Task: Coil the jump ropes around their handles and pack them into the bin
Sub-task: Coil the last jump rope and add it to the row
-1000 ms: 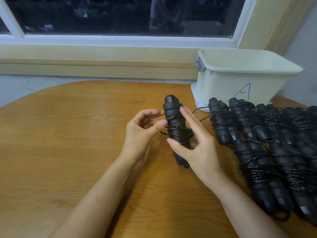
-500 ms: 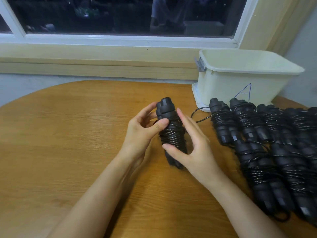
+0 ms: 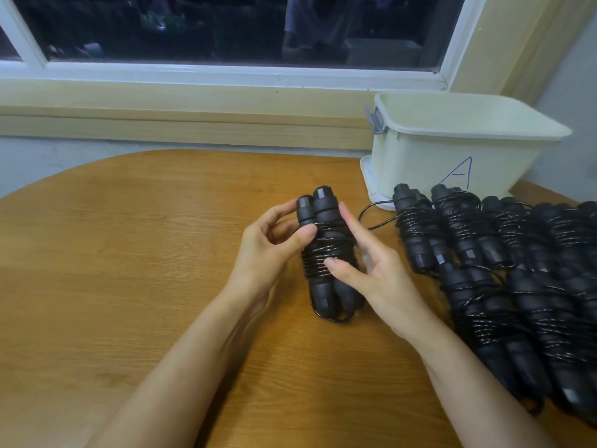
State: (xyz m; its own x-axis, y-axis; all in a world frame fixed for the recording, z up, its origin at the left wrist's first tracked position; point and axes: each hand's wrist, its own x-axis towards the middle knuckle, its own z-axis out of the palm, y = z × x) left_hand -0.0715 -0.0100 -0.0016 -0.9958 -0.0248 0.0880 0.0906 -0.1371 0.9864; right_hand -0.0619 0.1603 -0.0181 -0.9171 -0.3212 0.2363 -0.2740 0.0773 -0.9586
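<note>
Left hand (image 3: 261, 253) and right hand (image 3: 378, 279) grip the jump rope (image 3: 326, 250) over a wooden table (image 3: 129, 253), window (image 3: 226, 27) beyond.

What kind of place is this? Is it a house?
Probably a plain indoor room, maybe a home or small workroom; I can't tell which. A round wooden table sits by a dark window, with a cream bin marked A and a pile of coiled jump ropes.

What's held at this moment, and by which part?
Both hands hold one coiled jump rope: the left hand pinches the handles just above the coil, and the right hand grips the wrapped middle.
</note>
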